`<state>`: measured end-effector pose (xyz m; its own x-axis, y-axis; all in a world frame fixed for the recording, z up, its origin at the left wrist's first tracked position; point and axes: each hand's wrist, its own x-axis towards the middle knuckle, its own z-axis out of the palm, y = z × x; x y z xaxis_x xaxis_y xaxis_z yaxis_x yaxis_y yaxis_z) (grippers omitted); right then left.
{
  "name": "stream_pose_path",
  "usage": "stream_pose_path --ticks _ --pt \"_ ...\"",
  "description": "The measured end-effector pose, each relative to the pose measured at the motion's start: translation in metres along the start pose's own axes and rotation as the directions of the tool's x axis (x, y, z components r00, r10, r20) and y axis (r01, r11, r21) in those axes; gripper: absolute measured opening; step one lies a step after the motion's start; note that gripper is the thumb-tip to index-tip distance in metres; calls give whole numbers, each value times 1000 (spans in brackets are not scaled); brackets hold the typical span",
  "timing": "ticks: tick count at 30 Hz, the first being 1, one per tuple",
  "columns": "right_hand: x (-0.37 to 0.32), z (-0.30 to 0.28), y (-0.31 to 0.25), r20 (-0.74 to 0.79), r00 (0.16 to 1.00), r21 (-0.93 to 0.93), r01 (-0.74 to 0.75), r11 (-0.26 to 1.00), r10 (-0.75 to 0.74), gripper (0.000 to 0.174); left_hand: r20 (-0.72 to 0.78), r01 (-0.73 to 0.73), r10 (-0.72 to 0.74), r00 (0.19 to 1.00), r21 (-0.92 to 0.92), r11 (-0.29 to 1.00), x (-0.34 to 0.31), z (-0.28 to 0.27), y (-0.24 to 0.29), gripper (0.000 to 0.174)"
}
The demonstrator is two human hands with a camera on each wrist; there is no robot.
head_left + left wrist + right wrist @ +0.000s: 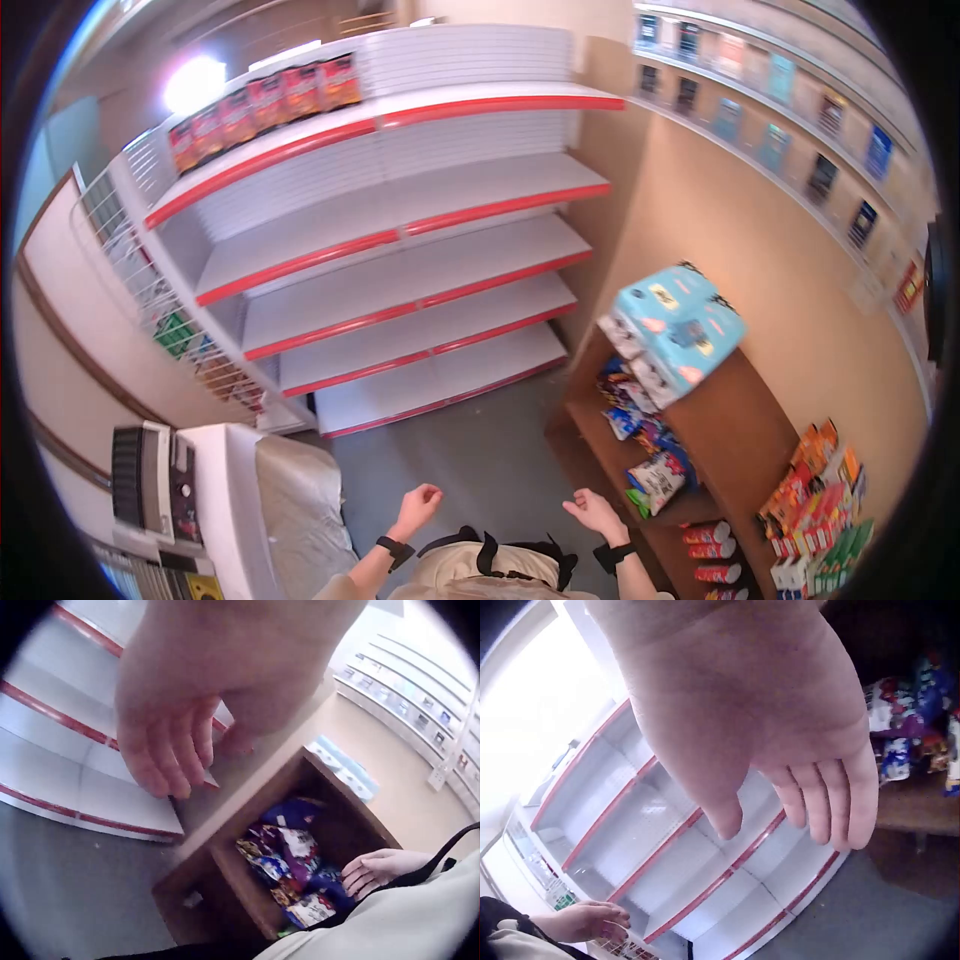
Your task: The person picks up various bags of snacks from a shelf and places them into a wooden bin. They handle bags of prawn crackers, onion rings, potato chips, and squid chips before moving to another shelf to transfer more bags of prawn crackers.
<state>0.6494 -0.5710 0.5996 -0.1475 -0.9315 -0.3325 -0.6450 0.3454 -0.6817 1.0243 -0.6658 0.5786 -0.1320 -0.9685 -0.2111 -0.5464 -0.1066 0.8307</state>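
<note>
Both hands hover apart in front of the body with nothing in them. My left hand (417,507) has loosely bent fingers, and in the left wrist view its fingers (176,754) hang relaxed over the floor. To the right, my right hand (596,513) is nearest the brown cabinet; its fingers (832,802) extend with the thumb apart in the right wrist view. Ahead stands a white shelf unit (420,210) with red edge strips. Red-and-black packs (265,100) line its top shelf at the left. Colourful snack bags (655,480) lie inside the brown cabinet.
A light-blue pack (680,320) sits on the brown cabinet (740,410), with orange and red packets (810,480) at its near end. Red canisters (715,573) fill a lower compartment. At left are a wire rack (130,240) and a white counter (230,500). Small boxes (780,75) hang on wall rails.
</note>
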Motion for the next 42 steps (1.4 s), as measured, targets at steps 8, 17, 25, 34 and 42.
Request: stream_pose_path --ticks 8,17,25,34,42 --pt "130 -10 -160 57 952 44 298 954 -300 42 -282 130 -187 941 -209 969 2 -88 -60 24" --pt "223 -166 -398 -201 719 38 684 728 -665 28 -348 184 -359 866 -448 875 44 -102 -88 20" --pt "304 -294 -601 -350 363 -304 828 471 -864 25 -555 144 -332 763 -354 924 151 -164 -67 20" --pt "454 -343 -783 57 341 -696 688 208 -938 39 -581 58 -302 756 -399 915 259 -192 -31 21" --pt "496 -305 -869 38 363 -780 593 200 -931 59 -557 66 -337 759 -450 891 286 -215 -43 22"
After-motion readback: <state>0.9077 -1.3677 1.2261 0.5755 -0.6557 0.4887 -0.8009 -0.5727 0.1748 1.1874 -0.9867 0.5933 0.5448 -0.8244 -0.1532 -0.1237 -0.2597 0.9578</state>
